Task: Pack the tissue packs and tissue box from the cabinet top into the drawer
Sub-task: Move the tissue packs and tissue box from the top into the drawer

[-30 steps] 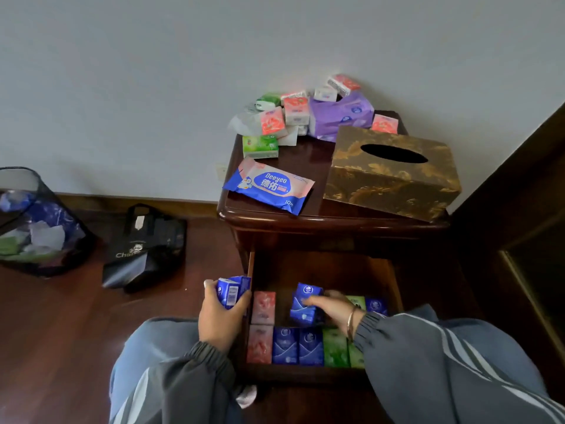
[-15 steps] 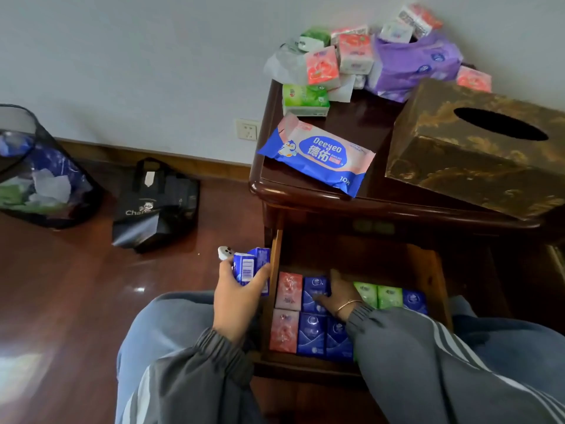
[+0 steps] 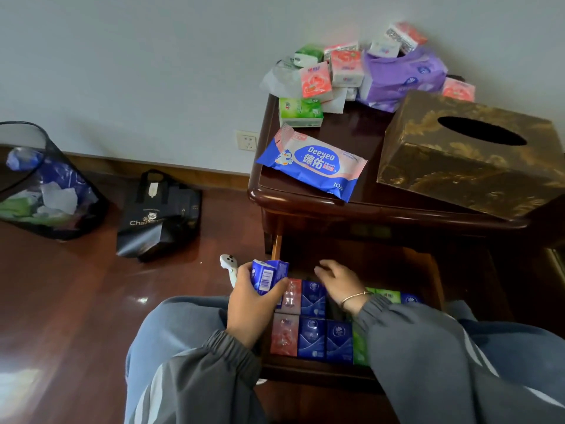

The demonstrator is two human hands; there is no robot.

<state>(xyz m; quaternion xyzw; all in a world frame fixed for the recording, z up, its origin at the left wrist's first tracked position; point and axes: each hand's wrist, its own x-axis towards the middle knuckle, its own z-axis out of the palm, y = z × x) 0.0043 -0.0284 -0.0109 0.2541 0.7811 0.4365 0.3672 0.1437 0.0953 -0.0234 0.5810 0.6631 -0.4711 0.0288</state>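
Head view, one moment

- Left grip (image 3: pixel 253 304): fingers and thumb curled round a blue tissue pack (image 3: pixel 269 276), held just outside the left wall of the open drawer (image 3: pixel 434 270). White barcode label faces the camera, digits too small to read. One pack or two pressed together: cannot tell
- Right grip (image 3: pixel 341 283): fingers apart and relaxed, holding nothing, palm down over the back row in the drawer. Thin bracelet (image 3: pixel 354 298) on the wrist
- Drawer contents: front row from the left is a pink pack (image 3: pixel 284 336), two blue packs (image 3: pixel 312 338) and a green one (image 3: pixel 360 347), standing side by side and touching. The back row shows pink, blue, green and blue; print not legible
- Cabinet (image 3: pixel 266 194) top: wet-wipe pack (image 3: pixel 312 162), blue and pink, reads "Deeyeo", "德佑" and "10片", lying flat near the front left corner
- Tissue box (image 3: pixel 470 160): gold-brown leaf pattern, dark oval slot on top, on the right side of the cabinet top
- Against the wall: a loose heap of pink packs (image 3: pixel 316 82), a green pack (image 3: pixel 301 108) and a large purple pack (image 3: pixel 403 76); their lettering is unreadable
- Floor: black bag (image 3: pixel 159 215) with white lettering starting "Cha", the rest creased; dark mesh bin (image 3: pixel 46 185) with wrappers inside
- Wall socket (image 3: pixel 247 141) left of the cabinet
- Small white object (image 3: pixel 229 267) beside the left grip, identity unclear
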